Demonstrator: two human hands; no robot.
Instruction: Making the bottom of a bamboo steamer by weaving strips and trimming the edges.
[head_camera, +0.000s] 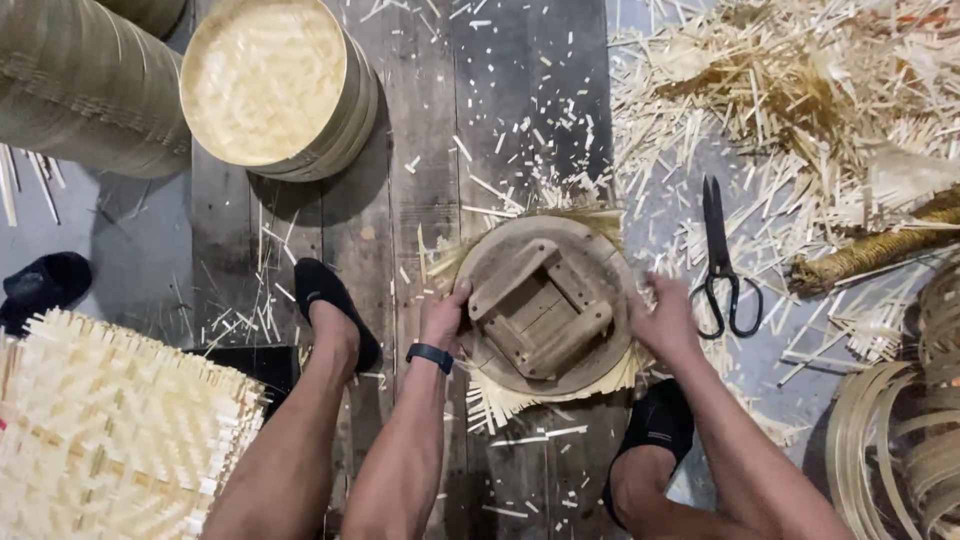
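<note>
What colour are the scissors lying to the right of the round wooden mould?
Black, blades and handles alike: the scissors lie on grey floor among pale bamboo offcuts, seen in the head view.

Left hand (443, 318) and right hand (664, 320) grip round wooden mould (545, 305) pressed onto woven bamboo mat (500, 398); scissors (722, 262) just beside

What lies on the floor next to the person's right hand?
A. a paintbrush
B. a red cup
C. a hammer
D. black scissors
D: black scissors lie on the grey floor just beside the right hand, which rests on the round wooden mold.
</note>
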